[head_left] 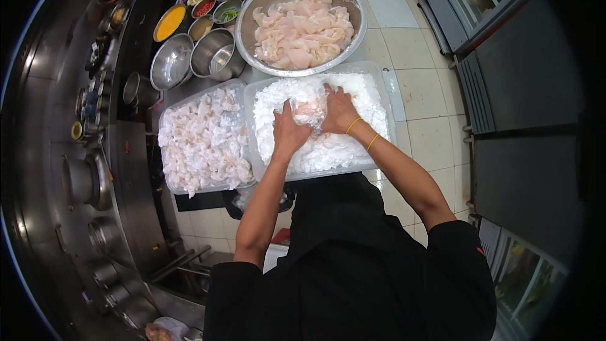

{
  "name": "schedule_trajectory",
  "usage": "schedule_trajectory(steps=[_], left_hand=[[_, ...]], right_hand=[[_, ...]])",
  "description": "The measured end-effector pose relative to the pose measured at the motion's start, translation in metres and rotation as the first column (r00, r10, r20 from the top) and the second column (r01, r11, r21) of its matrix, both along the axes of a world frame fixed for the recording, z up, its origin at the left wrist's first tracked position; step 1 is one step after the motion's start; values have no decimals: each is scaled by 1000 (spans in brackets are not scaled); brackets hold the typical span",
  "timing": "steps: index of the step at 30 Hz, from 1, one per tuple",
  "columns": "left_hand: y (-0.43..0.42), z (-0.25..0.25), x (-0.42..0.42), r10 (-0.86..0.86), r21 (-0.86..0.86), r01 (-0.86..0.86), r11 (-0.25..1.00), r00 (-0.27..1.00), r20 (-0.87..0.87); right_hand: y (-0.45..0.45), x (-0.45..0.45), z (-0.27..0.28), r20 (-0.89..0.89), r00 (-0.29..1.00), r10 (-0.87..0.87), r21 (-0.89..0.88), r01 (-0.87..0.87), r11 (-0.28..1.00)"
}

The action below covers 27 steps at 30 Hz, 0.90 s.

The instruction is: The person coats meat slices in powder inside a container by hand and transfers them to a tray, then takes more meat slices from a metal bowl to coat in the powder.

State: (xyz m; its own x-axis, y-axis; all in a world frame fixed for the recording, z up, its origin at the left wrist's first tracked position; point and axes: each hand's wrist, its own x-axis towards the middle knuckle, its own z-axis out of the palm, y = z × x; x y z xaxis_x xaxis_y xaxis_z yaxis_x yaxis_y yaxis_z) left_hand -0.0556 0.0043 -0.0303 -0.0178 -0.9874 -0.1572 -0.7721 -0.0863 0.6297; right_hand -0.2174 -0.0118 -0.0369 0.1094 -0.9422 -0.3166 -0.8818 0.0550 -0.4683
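Both my hands are in a clear plastic tub of white powder point(350, 151), on either side of some pale meat pieces point(308, 112) partly coated in powder. My left hand point(291, 127) has its fingers spread at the left of the meat. At its right side is my right hand point(339, 111), fingers apart and touching the powder, with yellow bands on the wrist. Some fingertips are sunk in powder. To the left stands a second tub point(205, 139) heaped with powder-coated pieces. A large metal bowl point(303, 31) of raw pale meat slices sits behind the powder tub.
Two metal bowls point(172, 61) point(218, 55) stand behind the left tub. Beyond them are small bowls of chopped ingredients and one of yellow liquid point(170, 23). A stove counter point(126, 170) with pots runs along the left. Refrigerators point(517, 76) line the right, across the tiled floor.
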Motion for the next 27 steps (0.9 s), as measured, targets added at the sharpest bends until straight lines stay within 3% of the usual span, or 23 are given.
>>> schedule_trajectory(steps=[2,4,5,7,9,12,16,19,22,25,26,27], left_hand=[[-6,-12,3,19,-79,-28,996,994,-112],[-10,-1,7,26,-66,-60,996,905,-425],[-13,3,9,27,-56,-71,996,823,-567],[-14,1,18,35,-86,-118,989,765,-643],[-12,12,27,61,-34,-127,991,673,-737],[-7,14,34,-17,-145,-85,986,809,-588],[15,35,27,-41,-132,-2,991,944,-326],[24,26,41,-170,-159,129,979,947,-274],[32,14,50,-252,-211,236,949,967,-50],[43,25,41,-212,-209,235,949,969,128],[43,22,38,-199,-152,224,963,966,164],[43,17,34,-186,-95,208,973,962,201]], right_hand=[[2,8,-10,224,975,-14,-122,42,992],[-5,15,-16,398,918,-1,-227,99,969],[-7,13,-20,452,892,-19,-176,110,978],[-4,7,23,557,828,-65,-61,118,991],[-4,2,21,504,863,-14,-200,133,971],[-5,-23,6,388,915,109,-345,34,938],[5,-51,27,223,965,136,-281,-71,957],[20,-68,28,283,941,186,-230,-122,966],[44,-74,38,141,945,297,-314,-241,918],[61,-70,54,-176,942,285,-10,-292,957],[59,-69,55,-174,935,310,87,-299,950],[59,-68,52,-175,936,304,76,-296,952]])
